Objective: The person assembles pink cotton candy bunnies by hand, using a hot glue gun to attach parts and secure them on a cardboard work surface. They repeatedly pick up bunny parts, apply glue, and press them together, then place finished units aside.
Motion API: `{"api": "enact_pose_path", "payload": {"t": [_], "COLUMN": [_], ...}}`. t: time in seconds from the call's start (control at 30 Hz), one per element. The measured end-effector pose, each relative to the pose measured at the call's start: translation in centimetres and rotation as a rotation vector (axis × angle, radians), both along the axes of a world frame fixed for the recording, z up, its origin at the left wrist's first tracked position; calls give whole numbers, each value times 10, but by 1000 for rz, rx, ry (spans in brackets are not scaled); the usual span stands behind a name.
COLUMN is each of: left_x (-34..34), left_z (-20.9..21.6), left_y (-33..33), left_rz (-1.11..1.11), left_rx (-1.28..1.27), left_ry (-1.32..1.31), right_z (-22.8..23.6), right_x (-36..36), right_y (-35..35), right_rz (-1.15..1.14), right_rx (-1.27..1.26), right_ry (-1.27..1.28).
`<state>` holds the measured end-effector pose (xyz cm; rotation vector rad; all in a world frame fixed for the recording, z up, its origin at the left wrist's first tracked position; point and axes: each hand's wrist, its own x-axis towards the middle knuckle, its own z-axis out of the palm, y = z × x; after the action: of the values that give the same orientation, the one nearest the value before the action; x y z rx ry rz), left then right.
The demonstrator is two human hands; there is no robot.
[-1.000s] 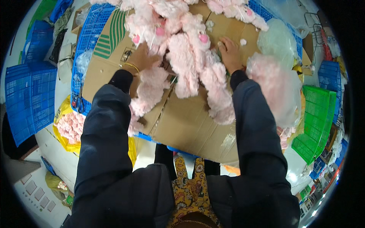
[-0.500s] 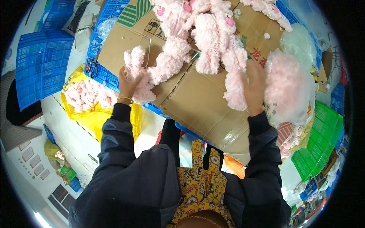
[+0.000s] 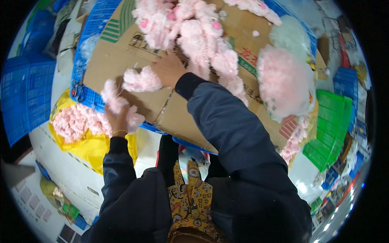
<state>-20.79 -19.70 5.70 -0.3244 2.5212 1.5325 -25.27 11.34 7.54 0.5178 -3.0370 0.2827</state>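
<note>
2 hands (image 3: 116,119) on 2 plush pieces (image 3: 142,80)

On my remote feed I read a soft-toy workshop: pink plush pieces (image 3: 198,42) across a cardboard-topped surface (image 3: 180,117), more filling a yellow sack (image 3: 93,154), blue crate (image 3: 26,95) and green crate (image 3: 330,129) standing around.

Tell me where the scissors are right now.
In the head view, the scissors are on the left, at the edge of the blue crate, above the yellow bag and up-left from your left hand.
</note>
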Motion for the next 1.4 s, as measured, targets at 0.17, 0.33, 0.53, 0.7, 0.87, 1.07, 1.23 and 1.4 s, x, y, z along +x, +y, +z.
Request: {"api": "enact_pose_path", "payload": {"t": [0.17, 0.33, 0.53, 0.7, 0.87, 1.07, 1.23, 1.4], "left_x": [51, 87, 102, 103, 119, 143, 144, 21], "left_z": [-7, 2, 6, 20, 10, 16, 9, -6], "left_y": [19, 102, 141, 168, 190, 233, 267, 271], "left_rz": [109, -143, -303, -416, -584, -775, -948, -757], "left_rx": [-41, -127, -136, -168, -167, -31, -53, -131], "left_ry": [31, 109, 141, 166, 223, 85, 295, 519], "right_z": [18, 28, 42, 9, 0, -3, -21, 7], "right_x": [83, 181, 216, 227, 283, 367, 421, 427], "right_y": [-12, -4, 94, 136, 104, 86, 100, 108], "right_rz": [-365, -646, -852, -800, -873, -1147, -1277, -1345], "right_rx": [-332, -611, -298, -551, -686, -621, -441, -408], "right_ry": [-156, -306, 180, -114, -46, -36, 44, 108]}}
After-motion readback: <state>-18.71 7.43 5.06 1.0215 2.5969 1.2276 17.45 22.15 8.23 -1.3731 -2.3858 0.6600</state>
